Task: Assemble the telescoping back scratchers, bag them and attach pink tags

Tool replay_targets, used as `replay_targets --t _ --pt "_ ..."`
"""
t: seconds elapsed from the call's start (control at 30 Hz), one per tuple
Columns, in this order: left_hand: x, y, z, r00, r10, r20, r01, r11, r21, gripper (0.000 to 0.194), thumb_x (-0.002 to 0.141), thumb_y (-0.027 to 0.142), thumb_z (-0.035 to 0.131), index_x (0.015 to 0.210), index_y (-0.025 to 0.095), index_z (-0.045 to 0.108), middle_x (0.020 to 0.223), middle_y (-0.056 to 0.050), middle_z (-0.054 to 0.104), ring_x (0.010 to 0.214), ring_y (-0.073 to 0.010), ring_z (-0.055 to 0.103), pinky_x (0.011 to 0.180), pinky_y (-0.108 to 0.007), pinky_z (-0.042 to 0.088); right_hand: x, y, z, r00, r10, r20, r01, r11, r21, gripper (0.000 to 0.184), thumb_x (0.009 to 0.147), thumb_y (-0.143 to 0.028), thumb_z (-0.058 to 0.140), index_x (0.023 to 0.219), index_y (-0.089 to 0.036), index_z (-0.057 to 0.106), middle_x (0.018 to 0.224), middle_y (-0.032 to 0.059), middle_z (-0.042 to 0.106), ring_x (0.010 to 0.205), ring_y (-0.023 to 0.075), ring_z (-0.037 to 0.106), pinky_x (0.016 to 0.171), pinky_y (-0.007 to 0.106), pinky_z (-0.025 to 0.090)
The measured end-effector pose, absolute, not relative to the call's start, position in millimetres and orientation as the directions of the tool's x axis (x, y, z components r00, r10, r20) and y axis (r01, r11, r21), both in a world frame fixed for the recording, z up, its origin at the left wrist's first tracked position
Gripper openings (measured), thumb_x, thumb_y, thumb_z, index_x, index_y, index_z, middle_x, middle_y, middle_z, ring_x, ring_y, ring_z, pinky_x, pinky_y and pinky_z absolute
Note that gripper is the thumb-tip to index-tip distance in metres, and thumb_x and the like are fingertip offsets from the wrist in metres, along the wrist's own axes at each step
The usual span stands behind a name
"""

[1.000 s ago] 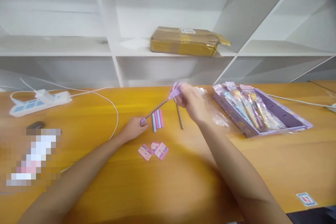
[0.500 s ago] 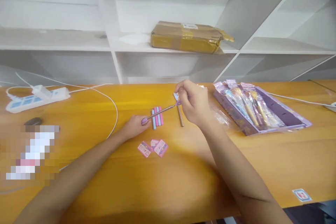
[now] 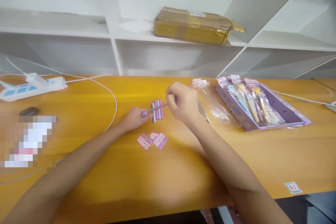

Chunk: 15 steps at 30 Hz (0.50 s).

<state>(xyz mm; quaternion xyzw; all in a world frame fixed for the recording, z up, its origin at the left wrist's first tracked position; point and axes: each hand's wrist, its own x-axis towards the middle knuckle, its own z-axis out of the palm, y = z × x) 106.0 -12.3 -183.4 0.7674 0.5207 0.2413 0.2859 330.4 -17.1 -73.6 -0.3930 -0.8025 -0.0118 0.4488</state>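
My left hand [image 3: 134,118] is closed on the purple end of a thin metal back scratcher [image 3: 156,109], held slanting above the table. My right hand [image 3: 183,102] is curled shut around its other end, so the scratcher's head is hidden. Beneath and behind the rod lie several pink and light blue sticks [image 3: 158,110] side by side. Closer to me are several small pink printed cards [image 3: 160,141], partly overlapping. Just right of my right hand, slim metal rods [image 3: 204,112] lie on the table, their far ends covered by the hand.
A purple tray [image 3: 285,105] at the right holds several bagged brushes [image 3: 246,103]. Clear plastic wrappers [image 3: 219,110] lie beside it. At the left are a white power strip [image 3: 34,86], cables and a dark mouse [image 3: 29,111]. A taped carton [image 3: 194,26] sits on the shelf behind.
My right hand has moved left, closer to my left hand, and less of the rod shows between them. The view has shifted slightly.
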Motion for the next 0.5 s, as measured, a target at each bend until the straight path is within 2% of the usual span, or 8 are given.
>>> replay_targets --t 0.17,0.5 --pt "107 -12 -181 0.338 0.938 0.08 0.66 -0.296 0.69 0.054 0.092 0.057 0.062 0.06 0.021 0.037 0.057 0.006 0.035 0.055 -0.0102 0.029 0.055 -0.029 0.021 319 -15 -85 -0.295 0.626 0.722 0.645 0.688 -0.333 0.017 0.083 -0.013 0.048 0.07 -0.022 0.047 0.068 -0.0002 0.056 0.06 0.0143 0.046 0.06 0.029 0.031" --pt "109 -11 -181 0.326 0.943 0.069 0.689 -0.287 0.665 0.058 0.091 0.06 0.062 0.058 0.021 0.035 0.055 0.006 0.033 0.054 -0.0104 0.028 0.054 -0.029 0.021 316 -10 -104 -0.272 0.652 0.707 0.644 0.67 -0.37 0.018 0.085 -0.016 0.046 0.069 -0.023 0.045 0.067 0.0004 0.056 0.063 0.0151 0.05 0.061 0.03 0.032"
